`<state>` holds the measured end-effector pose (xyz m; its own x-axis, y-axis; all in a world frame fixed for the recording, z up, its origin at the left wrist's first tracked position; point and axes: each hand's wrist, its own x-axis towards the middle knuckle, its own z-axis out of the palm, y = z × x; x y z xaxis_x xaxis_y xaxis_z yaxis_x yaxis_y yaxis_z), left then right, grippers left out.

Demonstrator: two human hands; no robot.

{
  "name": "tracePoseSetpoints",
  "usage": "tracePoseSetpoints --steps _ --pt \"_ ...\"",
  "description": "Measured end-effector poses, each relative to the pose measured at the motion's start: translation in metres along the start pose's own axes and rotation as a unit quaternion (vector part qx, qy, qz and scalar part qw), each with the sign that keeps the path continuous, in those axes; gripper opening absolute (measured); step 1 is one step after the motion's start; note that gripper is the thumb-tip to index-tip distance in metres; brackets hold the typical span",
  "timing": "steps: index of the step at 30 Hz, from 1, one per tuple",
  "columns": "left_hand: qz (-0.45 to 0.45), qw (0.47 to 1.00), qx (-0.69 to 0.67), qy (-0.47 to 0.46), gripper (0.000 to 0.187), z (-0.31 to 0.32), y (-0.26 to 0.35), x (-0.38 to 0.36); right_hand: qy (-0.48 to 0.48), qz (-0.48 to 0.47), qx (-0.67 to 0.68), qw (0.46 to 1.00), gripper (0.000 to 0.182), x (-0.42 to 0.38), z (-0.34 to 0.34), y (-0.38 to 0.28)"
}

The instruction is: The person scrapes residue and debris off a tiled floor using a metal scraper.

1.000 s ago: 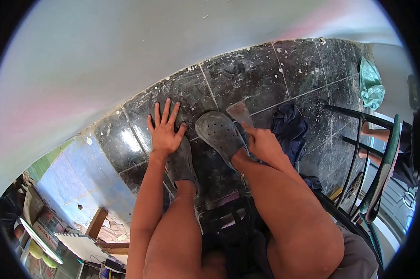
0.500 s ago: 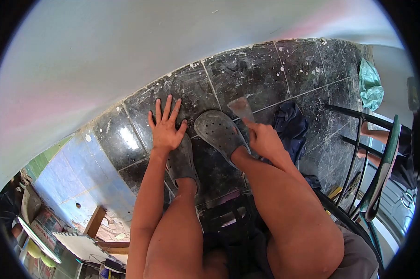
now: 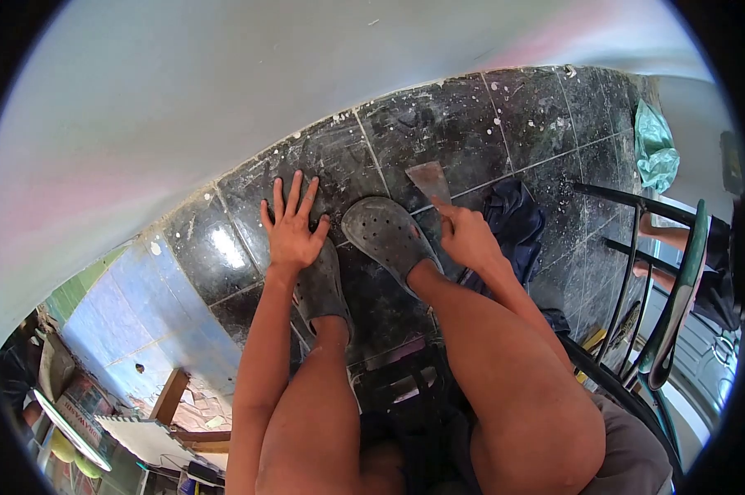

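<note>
My left hand [image 3: 294, 235] lies palm down with spread fingers, by the dark floor tiles [image 3: 306, 169] and partly above the toe of one clog. In my right hand [image 3: 467, 239] is a putty knife [image 3: 432, 181] with a broad, worn metal blade; my fingers wrap its handle and hide most of it. The blade points away from me, over the tiles just right of my grey clog [image 3: 386, 231]. White paint spots and dusty smears mark the dark tiles around both hands.
A pale wall [image 3: 224, 91] borders the tiles. Dark crumpled cloth [image 3: 514, 219] lies right of my right hand. Farther right stand a chair [image 3: 673, 305] and a green plastic bag [image 3: 656, 148]; another person's leg [image 3: 667, 235] shows behind the chair. Wooden pieces [image 3: 169, 396] are at lower left.
The putty knife blade has shifted slightly to the right and turned a little, with my right hand moving along with it. My left hand stays nearly in place.
</note>
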<state>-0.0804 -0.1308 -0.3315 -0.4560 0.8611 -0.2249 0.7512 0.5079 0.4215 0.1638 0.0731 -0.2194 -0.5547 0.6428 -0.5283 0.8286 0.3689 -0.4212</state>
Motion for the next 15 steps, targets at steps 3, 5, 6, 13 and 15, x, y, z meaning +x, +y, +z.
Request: tracePoseSetpoints --steps 3,5,6,13,15 --pt "0.0 1.0 -0.001 0.0 0.072 -0.002 0.001 0.0 -0.004 -0.01 -0.002 1.0 0.05 -0.005 -0.002 0.002" --pt "0.0 1.0 -0.004 0.001 0.073 -0.002 0.001 0.0 -0.01 -0.014 0.002 1.0 0.05 -0.005 -0.003 0.004" --pt "0.001 1.0 -0.005 0.001 0.073 -0.002 0.001 0.0 -0.007 -0.01 0.005 1.0 0.05 -0.004 -0.004 0.003" --pt "0.003 1.0 -0.002 0.015 0.074 0.0 0.001 0.0 0.018 -0.039 0.007 0.999 0.046 0.034 -0.012 -0.021" --pt "0.003 1.0 0.003 0.017 0.074 0.001 0.001 0.0 0.01 -0.038 -0.005 0.999 0.046 0.047 -0.016 -0.033"
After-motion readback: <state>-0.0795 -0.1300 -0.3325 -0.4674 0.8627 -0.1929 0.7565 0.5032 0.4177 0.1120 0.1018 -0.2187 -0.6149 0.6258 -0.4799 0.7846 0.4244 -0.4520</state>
